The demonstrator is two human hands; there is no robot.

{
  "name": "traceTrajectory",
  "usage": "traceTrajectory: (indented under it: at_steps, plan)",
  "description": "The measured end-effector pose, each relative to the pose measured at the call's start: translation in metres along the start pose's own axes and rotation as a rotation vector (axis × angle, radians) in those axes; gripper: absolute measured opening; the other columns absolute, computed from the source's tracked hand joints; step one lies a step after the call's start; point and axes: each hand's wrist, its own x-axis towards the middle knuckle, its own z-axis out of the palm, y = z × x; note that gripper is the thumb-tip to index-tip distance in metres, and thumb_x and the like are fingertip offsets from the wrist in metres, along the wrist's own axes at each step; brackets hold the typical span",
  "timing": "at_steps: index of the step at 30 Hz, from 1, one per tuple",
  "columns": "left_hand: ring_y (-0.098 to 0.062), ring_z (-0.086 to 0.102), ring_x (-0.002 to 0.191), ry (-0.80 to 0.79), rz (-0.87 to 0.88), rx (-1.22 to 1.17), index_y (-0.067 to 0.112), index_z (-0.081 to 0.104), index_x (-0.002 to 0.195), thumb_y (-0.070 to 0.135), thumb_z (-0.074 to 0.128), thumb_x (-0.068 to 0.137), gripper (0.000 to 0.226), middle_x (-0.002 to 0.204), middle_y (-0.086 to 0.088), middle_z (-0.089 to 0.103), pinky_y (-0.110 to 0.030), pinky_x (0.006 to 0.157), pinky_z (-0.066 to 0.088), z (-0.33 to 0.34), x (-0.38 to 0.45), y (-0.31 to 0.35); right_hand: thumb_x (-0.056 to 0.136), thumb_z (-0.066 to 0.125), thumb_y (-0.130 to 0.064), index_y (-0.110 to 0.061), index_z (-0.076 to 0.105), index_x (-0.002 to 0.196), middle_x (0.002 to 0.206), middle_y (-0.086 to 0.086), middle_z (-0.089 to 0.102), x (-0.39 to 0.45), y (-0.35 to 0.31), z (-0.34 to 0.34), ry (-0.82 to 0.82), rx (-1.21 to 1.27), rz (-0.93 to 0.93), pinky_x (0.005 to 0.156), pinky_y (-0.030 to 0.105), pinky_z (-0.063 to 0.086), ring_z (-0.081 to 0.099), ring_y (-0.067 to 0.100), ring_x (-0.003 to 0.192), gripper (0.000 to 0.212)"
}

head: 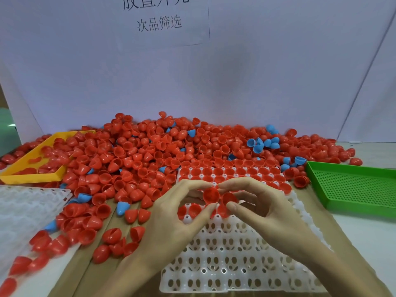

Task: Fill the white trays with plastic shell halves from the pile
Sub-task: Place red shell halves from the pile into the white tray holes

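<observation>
My left hand (171, 213) and right hand (263, 209) each pinch a red shell half (211, 195), openings facing me, over the white tray (225, 264) mid-tabletop.

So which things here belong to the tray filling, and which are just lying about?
Job: white tray, red shells in both hands, left hand, right hand, pile.
Lying about: yellow tray, green tray, spare white tray, wall sign.

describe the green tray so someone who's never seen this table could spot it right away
Start at the big pile of red shell halves along the back wall and follow it to its right end. There, on the table to the right of the white tray under the hands, sits the green tray. It is the only green thing, with a perforated floor, holding no shells, unlike the yellow tray far left.
</observation>
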Motion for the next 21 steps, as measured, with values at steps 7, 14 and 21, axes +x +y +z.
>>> traceTrajectory:
  at_steps: [7,14,21]
  plan:
    - [-0.018,0.068,0.118,-0.059,-0.053,-0.048,0.03,0.068,0.134,0.026,0.066,0.1,0.034,0.123,0.011,0.07,-0.026,0.096,0.056,0.002,0.0,-0.002,0.101,0.067,-0.009,-0.03,0.075,0.122,0.114,-0.001,0.075,-0.003,-0.001,0.002,0.036,-0.156,-0.025,0.08,0.03,0.062,0.074,0.023,0.099,0.031]
    - [-0.014,0.071,0.114,-0.114,-0.279,-0.246,0.039,0.061,0.13,0.036,0.055,0.107,0.024,0.115,0.007,0.072,-0.025,0.098,0.056,0.007,0.001,-0.002,0.095,0.073,-0.028,-0.032,0.078,0.102,0.093,-0.009,0.075,-0.004,0.001,0.015,0.099,-0.317,-0.014,0.074,0.035,0.061,0.073,0.02,0.088,0.009]
    - [-0.022,0.074,0.108,-0.26,-0.323,-0.35,0.032,0.062,0.127,0.005,0.07,0.099,0.04,0.118,0.003,0.072,-0.03,0.093,0.06,0.008,0.003,-0.001,0.094,0.07,-0.032,-0.026,0.08,0.095,0.08,0.003,0.076,-0.003,-0.002,0.014,0.168,-0.062,0.113,0.067,0.023,0.057,0.07,0.011,0.068,0.012]
